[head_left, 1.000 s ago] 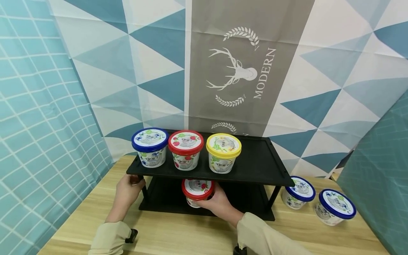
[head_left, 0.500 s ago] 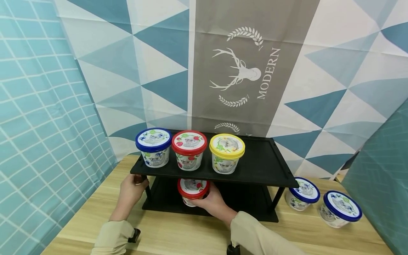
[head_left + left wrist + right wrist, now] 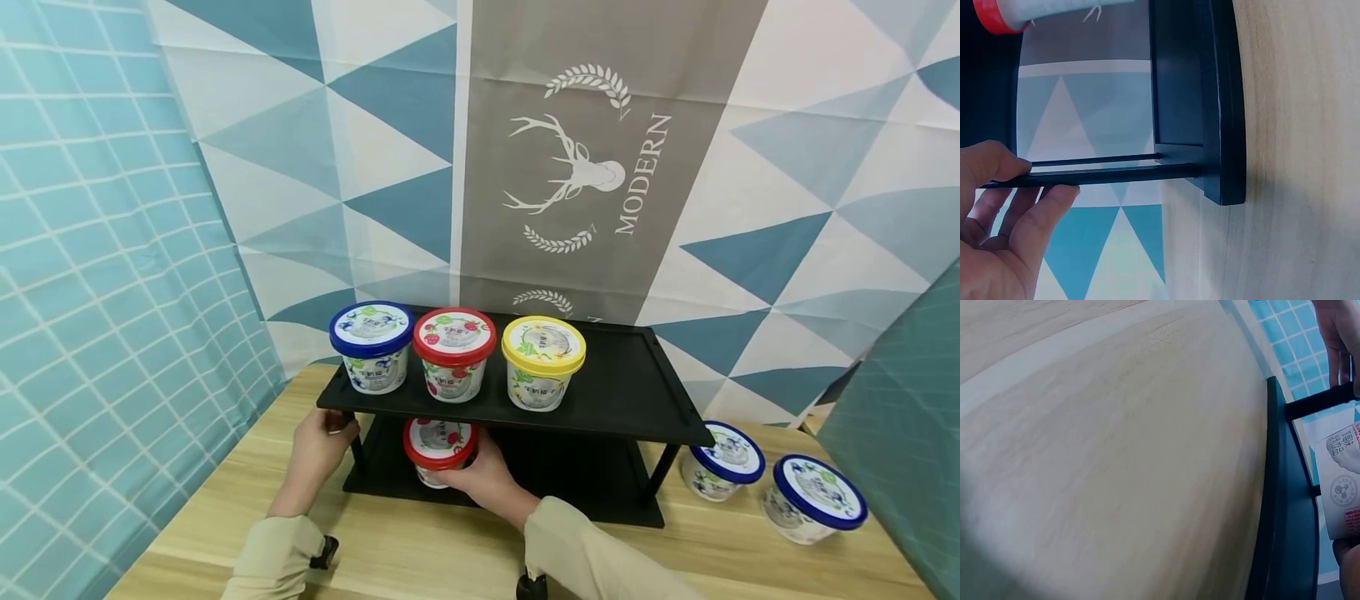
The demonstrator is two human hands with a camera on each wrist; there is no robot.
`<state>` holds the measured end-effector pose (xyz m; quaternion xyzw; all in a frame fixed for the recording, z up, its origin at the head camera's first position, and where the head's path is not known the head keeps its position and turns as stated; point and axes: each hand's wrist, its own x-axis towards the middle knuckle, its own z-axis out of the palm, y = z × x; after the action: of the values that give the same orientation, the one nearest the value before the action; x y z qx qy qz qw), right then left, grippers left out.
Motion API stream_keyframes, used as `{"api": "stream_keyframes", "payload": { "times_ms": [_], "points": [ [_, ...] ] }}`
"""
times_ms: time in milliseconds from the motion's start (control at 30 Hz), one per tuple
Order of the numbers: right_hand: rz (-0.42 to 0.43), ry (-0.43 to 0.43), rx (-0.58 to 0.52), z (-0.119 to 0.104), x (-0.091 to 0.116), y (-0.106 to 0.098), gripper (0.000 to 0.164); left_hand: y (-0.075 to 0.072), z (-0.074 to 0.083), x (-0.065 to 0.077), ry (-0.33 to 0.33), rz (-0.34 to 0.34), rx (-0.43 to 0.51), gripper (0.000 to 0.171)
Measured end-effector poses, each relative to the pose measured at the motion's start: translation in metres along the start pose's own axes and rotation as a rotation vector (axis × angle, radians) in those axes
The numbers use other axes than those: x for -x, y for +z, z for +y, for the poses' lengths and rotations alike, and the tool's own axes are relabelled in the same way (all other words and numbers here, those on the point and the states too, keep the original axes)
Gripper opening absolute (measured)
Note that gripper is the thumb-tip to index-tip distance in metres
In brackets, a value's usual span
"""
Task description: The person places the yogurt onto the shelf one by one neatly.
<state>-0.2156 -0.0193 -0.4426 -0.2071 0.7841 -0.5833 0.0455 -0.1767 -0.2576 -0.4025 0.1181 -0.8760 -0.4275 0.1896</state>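
A black two-tier rack (image 3: 630, 383) stands on the wooden table. My left hand (image 3: 313, 454) grips its front left post (image 3: 1122, 175) just below the upper shelf, thumb on one side and fingers on the other. In the gap between the tiers, my right hand (image 3: 491, 477) holds a red-lidded food cup (image 3: 441, 442) by its right side, close over the lower shelf (image 3: 592, 475). The cup is roughly upright. On the upper shelf, a blue-lidded cup (image 3: 372, 348), another red-lidded cup (image 3: 454, 354) and a yellow-lidded cup (image 3: 543, 362) line up from left to right.
Two more blue-lidded cups (image 3: 723, 460) (image 3: 816, 498) sit on the table (image 3: 405, 550) to the right of the rack. Behind it hangs a patterned cloth (image 3: 390, 167), with a blue grid cloth (image 3: 97, 250) along the left side.
My right hand has shifted the red-lidded cup leftward along the lower tier. My left hand keeps its grip on the post. The whole head view has drifted slightly.
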Motion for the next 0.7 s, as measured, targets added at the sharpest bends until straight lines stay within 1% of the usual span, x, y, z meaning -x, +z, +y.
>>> {"api": "stream_keyframes", "payload": {
  "times_ms": [167,400,600,700],
  "points": [
    [-0.024,-0.002,-0.031,0.0,-0.004,0.01,0.08,0.001,0.0,0.0,-0.002,0.006,0.0,0.023],
    [-0.028,-0.004,-0.073,0.001,-0.012,0.022,0.078,0.003,-0.001,-0.002,0.016,0.043,-0.007,0.023],
    [-0.036,-0.008,-0.103,0.002,-0.017,0.033,0.078,0.003,0.0,-0.001,0.014,0.042,0.016,0.022],
    [-0.04,-0.017,-0.107,0.004,-0.019,0.038,0.077,0.002,0.0,0.0,0.008,0.038,0.013,0.021]
  ]
}}
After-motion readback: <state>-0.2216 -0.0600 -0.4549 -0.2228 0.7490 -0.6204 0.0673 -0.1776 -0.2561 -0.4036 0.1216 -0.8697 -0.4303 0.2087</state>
